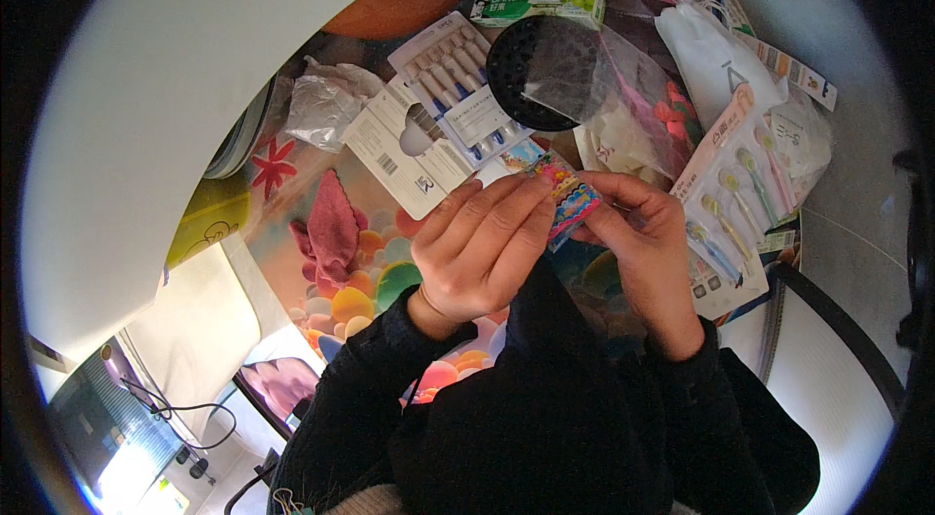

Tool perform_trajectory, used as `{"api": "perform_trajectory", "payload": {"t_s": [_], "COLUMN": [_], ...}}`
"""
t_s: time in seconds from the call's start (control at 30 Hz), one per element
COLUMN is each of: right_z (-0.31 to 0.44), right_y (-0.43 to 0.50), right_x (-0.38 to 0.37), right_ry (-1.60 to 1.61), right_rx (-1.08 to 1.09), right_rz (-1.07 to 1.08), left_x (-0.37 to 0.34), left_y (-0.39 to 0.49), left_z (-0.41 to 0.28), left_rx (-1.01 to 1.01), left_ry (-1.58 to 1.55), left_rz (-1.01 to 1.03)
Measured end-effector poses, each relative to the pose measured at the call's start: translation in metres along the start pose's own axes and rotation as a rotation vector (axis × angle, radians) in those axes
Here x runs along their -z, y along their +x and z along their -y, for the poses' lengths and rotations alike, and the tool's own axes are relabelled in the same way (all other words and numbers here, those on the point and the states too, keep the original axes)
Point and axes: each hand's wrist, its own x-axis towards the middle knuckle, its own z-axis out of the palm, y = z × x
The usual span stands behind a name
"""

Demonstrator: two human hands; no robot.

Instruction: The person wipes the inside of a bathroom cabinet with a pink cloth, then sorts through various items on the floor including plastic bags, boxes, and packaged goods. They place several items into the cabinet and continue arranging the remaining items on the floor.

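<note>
Between my two hands is a small colourful packet with a clear edge [573, 204]. My left hand [486, 248] lies with its fingers over the packet's left part. My right hand [643, 244] pinches its right edge between thumb and fingers. Just beyond them sit a blister pack of toothbrushes [460, 95] and a white printed card package with a cut-out [394, 157]. A round black perforated plastic piece [515, 73] lies behind the packet, partly under a clear bag with a pink edge [635, 106]. What my left palm covers is hidden.
A Darlie toothpaste box [537, 7] lies at the back. To the right are a second toothbrush pack [730, 201] and a white drawstring bag [719, 62]. A crumpled clear bag [329, 102] and a reddish cloth [332, 223] lie at left.
</note>
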Motion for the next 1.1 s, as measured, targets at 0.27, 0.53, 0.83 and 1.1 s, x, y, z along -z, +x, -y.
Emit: {"api": "perform_trajectory", "payload": {"t_s": [0.27, 0.53, 0.83, 1.1], "right_z": [0.002, -0.001, -0.005, -0.018], "right_y": [-0.002, 0.003, 0.004, 0.016], "right_x": [-0.003, 0.003, -0.004, 0.003], "right_ry": [0.151, -0.081, -0.309, -0.395], "right_rx": [0.079, 0.063, 0.195, 0.276], "right_rz": [0.000, -0.052, 0.071, 0.056], "left_x": [0.005, 0.005, -0.012, -0.013], "left_y": [0.005, 0.005, -0.018, -0.032], "left_z": [-0.010, 0.001, 0.005, 0.002], "left_rx": [-0.021, 0.475, 1.031, 1.203], "left_ry": [0.033, -0.551, -1.443, -1.486], "left_rz": [0.086, 0.002, 0.325, 0.251]}}
